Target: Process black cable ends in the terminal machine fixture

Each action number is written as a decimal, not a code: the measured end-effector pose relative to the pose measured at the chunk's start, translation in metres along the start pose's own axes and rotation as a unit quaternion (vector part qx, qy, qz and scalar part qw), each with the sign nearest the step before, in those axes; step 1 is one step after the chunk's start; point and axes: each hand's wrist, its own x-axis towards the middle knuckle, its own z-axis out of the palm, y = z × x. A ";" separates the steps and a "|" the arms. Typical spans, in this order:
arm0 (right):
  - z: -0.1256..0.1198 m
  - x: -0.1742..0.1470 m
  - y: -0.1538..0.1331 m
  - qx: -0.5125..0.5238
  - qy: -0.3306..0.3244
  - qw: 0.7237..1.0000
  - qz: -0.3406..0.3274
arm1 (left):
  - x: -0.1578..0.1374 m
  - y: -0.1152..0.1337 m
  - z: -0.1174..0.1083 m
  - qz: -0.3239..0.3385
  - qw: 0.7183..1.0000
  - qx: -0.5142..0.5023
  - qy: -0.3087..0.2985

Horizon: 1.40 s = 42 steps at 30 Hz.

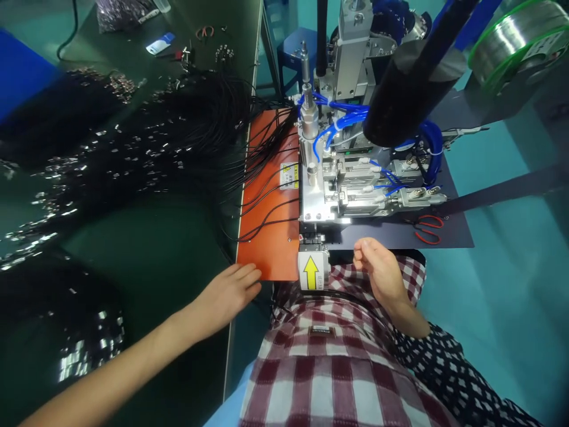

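My left hand [231, 292] rests at the near left corner of an orange plate [271, 255], its fingers stretched out over the edge. I see nothing in it, though a black cable runs down close to its fingertips. To the right of the machine's front end, my right hand [380, 270] hovers above my lap with its fingers curled and thumb pressed in. Whatever it may hold is too small to make out. Between the hands sits a guide block with a yellow arrow label [312, 273]. Several black cables [271, 209] lie across the orange plate, their ends entering the metal machine [313, 193].
A large heap of black cables with shiny metal ends [178, 130] covers the dark table at left. Red-handled pliers [429, 230] lie on the machine's base. A black tube [395, 101] overhangs the machine, and a wire spool [518, 44] stands at upper right.
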 end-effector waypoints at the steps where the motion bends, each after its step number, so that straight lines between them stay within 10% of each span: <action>1: 0.003 -0.003 -0.002 -0.014 -0.013 1.000 -0.011 | 0.001 -0.004 -0.005 -0.005 0.999 -0.026 0.044; 8: 0.033 -0.024 -0.005 -0.080 -0.148 0.985 -0.037 | 0.016 -0.011 -0.016 -0.129 0.948 -0.107 0.271; 16: 0.042 -0.023 0.002 -0.044 -0.104 0.993 -0.045 | 0.051 0.015 -0.001 -0.099 0.967 -0.029 0.233; 22: 0.038 -0.027 -0.001 -0.097 -0.110 0.982 -0.118 | 0.089 0.041 -0.021 -0.063 0.965 -0.227 0.114; 31: 0.025 -0.026 -0.002 -0.145 -0.092 0.979 -0.105 | 0.092 0.044 -0.002 -0.148 0.898 -0.382 0.161; 42: 0.033 -0.028 -0.002 -0.260 -0.059 0.945 -0.188 | 0.103 0.050 0.004 -0.140 0.927 -0.306 0.166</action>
